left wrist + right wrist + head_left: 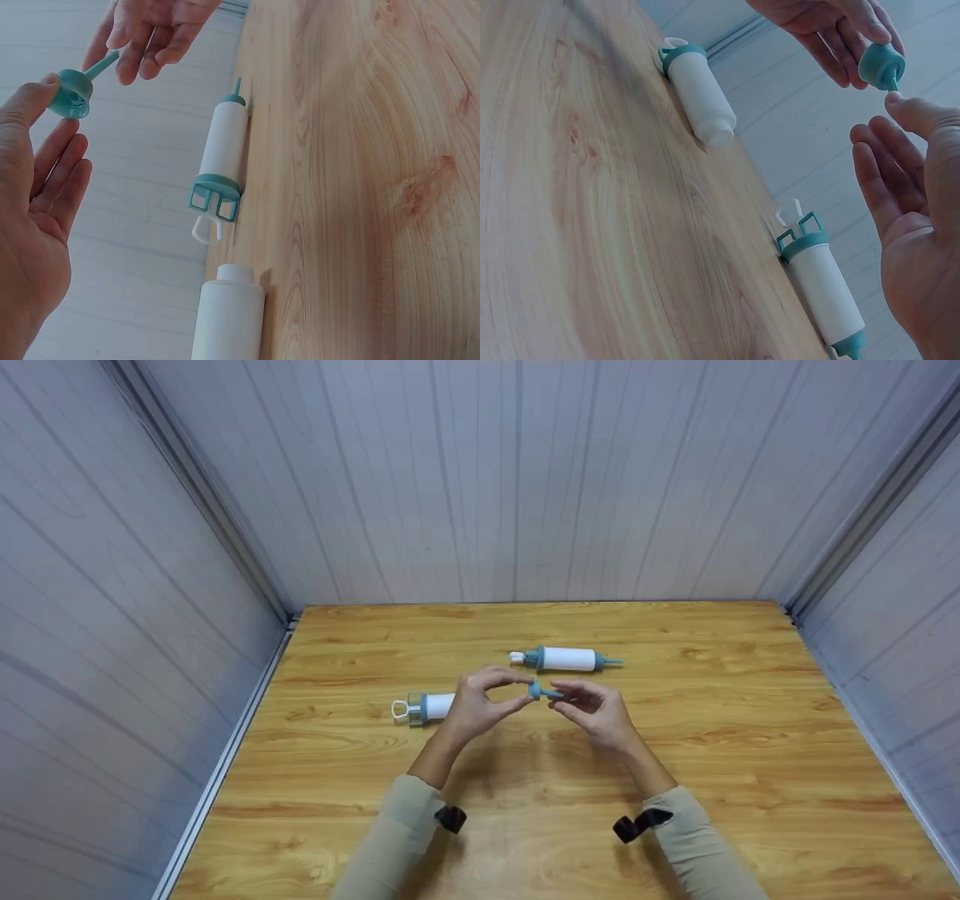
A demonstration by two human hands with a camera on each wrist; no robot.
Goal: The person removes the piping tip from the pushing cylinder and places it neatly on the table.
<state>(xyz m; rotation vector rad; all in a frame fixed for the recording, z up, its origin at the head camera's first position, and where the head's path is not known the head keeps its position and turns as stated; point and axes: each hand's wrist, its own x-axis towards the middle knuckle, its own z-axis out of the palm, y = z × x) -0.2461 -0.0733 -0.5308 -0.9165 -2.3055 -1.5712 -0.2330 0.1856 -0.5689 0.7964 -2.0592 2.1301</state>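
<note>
Between both hands, off the table, is a teal nozzle cap with a thin spout. My left hand pinches its wide collar between thumb and fingers; the hollow, open end shows in the left wrist view. At the spout's tip, the thumb and fingers of my right hand pinch it. A white syringe-like tube lies on its side by the left hand, its neck bare and a white ring handle at the other end. Beyond the hands lies a similar tube, with a teal nozzle fitted on its end.
The wood-grain table spreads around the hands. Pale panelled walls rise behind it and on both sides. Each sleeve has a black strap piece near the wrist.
</note>
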